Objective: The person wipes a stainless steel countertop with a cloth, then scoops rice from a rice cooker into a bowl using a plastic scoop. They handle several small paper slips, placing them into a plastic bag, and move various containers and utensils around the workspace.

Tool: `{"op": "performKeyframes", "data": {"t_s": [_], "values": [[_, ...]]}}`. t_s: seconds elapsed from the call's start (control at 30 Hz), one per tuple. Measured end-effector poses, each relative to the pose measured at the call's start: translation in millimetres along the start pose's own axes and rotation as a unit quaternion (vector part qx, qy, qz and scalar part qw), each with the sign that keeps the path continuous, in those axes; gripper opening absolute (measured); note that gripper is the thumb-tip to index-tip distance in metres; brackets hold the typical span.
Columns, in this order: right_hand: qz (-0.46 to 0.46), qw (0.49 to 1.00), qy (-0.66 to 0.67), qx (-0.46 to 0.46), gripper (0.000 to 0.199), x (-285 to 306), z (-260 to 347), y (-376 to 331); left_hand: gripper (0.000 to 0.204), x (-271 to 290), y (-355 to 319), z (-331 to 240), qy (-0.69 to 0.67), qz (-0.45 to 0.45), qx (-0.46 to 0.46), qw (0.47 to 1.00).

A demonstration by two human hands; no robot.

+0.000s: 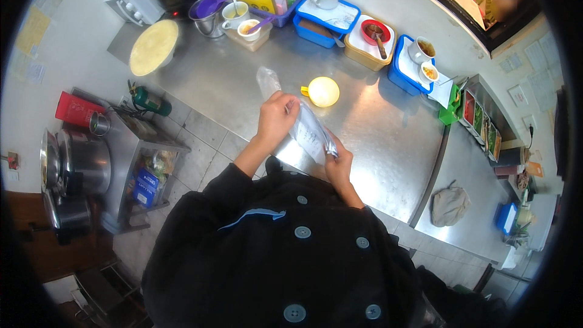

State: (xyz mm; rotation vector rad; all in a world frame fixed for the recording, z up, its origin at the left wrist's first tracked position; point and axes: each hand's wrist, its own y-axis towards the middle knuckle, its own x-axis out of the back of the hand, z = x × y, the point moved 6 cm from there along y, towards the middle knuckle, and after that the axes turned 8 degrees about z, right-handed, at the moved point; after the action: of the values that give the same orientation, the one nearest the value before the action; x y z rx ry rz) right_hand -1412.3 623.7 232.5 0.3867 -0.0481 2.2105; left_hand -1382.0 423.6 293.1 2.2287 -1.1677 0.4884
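Observation:
Both my hands hold a clear plastic bag [306, 126] over the steel counter [376, 133]. My left hand [276, 116] grips the bag's upper part, where the loose end sticks up past my fingers. My right hand [337, 164] pinches its lower end near my chest. Something pale with a label shows inside the bag; I cannot tell what it is. A yellow cup with a round lid [322, 92] stands on the counter just beyond the bag.
Along the back stand blue lidded boxes [325, 19], a tan box with a red bowl [370, 39], white cups, a metal pot [208, 15] and a round pale disc [153, 47]. A grey cloth [450, 205] lies right. Pots [76, 167] and a steel shelf sit left.

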Motion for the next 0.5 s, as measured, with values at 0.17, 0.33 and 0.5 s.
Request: {"op": "performKeyframes", "data": {"t_s": [0.17,0.33,0.5], "values": [[0.037,0.998,-0.025,-0.051,0.037,-4.9,11.8,-2.3,0.008,-4.2,10.4,0.0,0.076,0.034,-0.033,0.996],[0.036,0.993,0.079,-0.079,0.037,-7.1,-23.8,-1.1,0.015,-30.7,14.4,38.4,-0.017,0.134,0.001,0.991],[0.057,0.945,0.266,-0.18,0.04,-8.2,-68.2,-1.3,0.022,-59.4,4.9,81.2,-0.162,0.281,0.154,0.933]]}}
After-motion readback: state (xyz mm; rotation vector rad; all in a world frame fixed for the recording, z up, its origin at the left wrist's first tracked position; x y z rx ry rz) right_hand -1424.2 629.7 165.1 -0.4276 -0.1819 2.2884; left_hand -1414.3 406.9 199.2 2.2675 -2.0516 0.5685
